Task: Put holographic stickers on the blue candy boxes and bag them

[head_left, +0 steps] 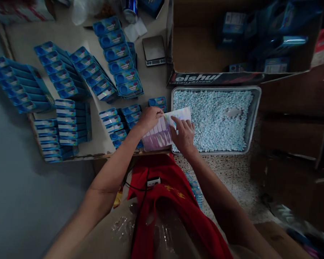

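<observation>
My left hand (148, 118) and my right hand (184, 136) both grip a shiny, pale flat sheet of folded carton (164, 131) at the near edge of the low table (70, 36). The left hand's fingers curl over its top left corner; the right hand pinches its right side. Just to the right lies a metal tray (255, 108) filled with small pale blue and white pellets. Small blue boxes (118, 124) lie in rows right beside my left hand.
Several rows of blue boxes (70, 72) cover the table's left and middle. A small digital scale (153, 50) sits at the back. An open cardboard carton (194, 77) with blue packs stands behind the tray. A red cloth (175, 201) lies over my lap.
</observation>
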The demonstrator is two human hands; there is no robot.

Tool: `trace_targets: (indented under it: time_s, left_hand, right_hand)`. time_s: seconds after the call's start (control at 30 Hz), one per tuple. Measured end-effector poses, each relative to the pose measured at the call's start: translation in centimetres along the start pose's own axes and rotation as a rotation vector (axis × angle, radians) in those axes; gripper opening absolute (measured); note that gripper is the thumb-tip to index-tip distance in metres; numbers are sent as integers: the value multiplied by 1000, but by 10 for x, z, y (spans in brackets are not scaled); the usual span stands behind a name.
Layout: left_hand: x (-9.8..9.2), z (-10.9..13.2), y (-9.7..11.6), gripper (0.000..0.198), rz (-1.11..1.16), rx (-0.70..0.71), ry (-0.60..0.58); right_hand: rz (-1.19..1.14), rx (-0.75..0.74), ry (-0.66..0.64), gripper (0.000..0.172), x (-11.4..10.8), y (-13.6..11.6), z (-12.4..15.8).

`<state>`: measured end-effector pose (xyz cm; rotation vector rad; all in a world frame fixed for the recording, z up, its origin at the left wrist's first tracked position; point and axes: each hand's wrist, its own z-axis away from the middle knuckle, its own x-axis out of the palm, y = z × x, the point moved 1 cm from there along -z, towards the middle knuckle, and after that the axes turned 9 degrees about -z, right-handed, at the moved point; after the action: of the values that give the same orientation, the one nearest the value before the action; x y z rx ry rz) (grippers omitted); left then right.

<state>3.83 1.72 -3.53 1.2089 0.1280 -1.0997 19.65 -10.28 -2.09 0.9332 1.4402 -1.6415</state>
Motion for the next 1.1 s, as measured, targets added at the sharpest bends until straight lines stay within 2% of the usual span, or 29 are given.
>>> trace_targets:
  time_s: [0.07, 0.17, 0.33, 0.4, 0.5, 0.57, 0.63, 0.73, 0.8, 0.83, 0.9, 0.97, 1.0, 1.1]
  left_hand:
    - [1, 5, 3, 23, -74, 19, -24]
    - [4, 8, 3, 23, -124, -38, -9]
    - [6, 8, -3, 20, -112, -135, 56]
    - [7, 6, -4, 19, -95, -118, 72]
    - [11, -3, -4, 20, -102, -62, 118]
    - [13, -10, -3, 21, -123, -24, 168]
    - [13, -10, -4, 20, -89, 33, 273]
    - [6, 12, -7, 12, 158, 92, 499]
    - [3, 42, -14, 25, 439, 10, 564]
    - [3, 58, -18, 36, 605, -70, 534]
    - [7, 88, -27, 56, 948, -237, 375]
    - [15, 111, -36, 64, 1207, -334, 212]
    - [19, 119, -40, 64, 1279, -357, 177]
    - [30, 136, -51, 58, 1324, -413, 248]
  right_hand:
    - [52, -41, -22, 40, 1, -5, -15]
    - [101, -103, -91, 38, 6, -9, -30]
    - [81, -130, -146, 31, 7, -11, -18]
    - [39, -78, -102, 23, -2, -14, -7]
    - [-59, 63, -1, 16, -27, -26, 5]
    - [-204, 158, 25, 16, -46, -36, 9]
    - [-434, 250, 16, 18, -61, -46, 11]
    - [-802, 372, -47, 26, -67, -57, 11]
    - [-1002, 439, -109, 33, -60, -63, 10]
    - [-1079, 473, -142, 37, -55, -65, 10]
    - [-1171, 538, -193, 41, -44, -70, 10]
    - [-1180, 574, -245, 42, -34, -75, 12]
    - [-1168, 576, -270, 42, -29, -77, 12]
    - [-1113, 535, -334, 42, -19, -83, 14]
